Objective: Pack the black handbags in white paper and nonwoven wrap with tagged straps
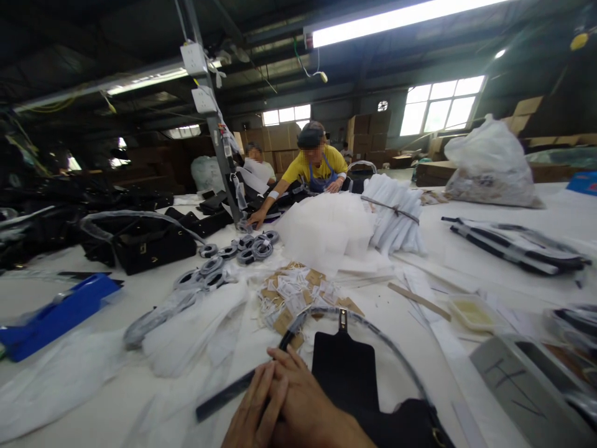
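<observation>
White worktable [566, 218], tag pile [296, 292] beyond black bag [345, 370], left hand [256, 401] overlapping right hand [305, 395] at strap [226, 394], grips unclear

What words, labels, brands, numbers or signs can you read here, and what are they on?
Possibly "HV": dark handwritten strokes on the grey box; they slant, so the reading is uncertain.
Pile of tags: any print is too small and blurred to read.
I can make out no other lettering, brand or number.
</observation>
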The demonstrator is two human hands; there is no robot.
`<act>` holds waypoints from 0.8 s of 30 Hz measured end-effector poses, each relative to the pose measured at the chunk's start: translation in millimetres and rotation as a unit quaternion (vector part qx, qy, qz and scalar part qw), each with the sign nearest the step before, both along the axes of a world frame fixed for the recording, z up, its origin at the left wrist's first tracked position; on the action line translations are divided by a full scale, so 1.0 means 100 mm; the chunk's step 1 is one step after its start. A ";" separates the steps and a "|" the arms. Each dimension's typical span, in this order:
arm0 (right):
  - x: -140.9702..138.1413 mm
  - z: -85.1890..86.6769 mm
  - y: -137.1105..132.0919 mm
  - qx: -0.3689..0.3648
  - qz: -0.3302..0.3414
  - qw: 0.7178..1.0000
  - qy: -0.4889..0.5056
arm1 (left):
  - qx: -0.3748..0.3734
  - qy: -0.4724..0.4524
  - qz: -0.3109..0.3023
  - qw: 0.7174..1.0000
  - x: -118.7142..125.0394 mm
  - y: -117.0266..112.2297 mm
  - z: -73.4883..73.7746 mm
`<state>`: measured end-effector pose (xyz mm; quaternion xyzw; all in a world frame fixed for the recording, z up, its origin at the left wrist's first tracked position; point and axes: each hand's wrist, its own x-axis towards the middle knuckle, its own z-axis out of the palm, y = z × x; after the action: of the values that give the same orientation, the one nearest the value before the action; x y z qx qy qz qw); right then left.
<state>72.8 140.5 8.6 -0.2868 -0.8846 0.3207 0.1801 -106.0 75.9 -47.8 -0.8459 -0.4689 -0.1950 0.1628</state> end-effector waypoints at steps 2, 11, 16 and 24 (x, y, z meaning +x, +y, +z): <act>0.02 0.07 -0.04 -0.008 -0.007 1.000 0.010 | -0.045 -0.030 -0.014 0.998 0.02 -0.05 0.11; -0.02 0.01 -0.02 -0.007 -0.011 1.000 -0.013 | -0.076 -0.099 0.007 0.992 0.13 -0.17 0.27; 0.01 -0.06 0.01 0.018 -0.015 1.000 -0.014 | -0.068 -0.086 -0.001 0.994 0.11 -0.15 0.40; 0.06 -0.12 0.08 0.019 0.018 0.999 -0.018 | -0.124 -0.121 0.103 0.979 -0.29 0.41 0.84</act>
<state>79.0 148.6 -3.9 -0.2732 -0.8988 0.3013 0.1636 -135.3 117.4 35.9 -0.7768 -0.5906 -0.2180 0.0177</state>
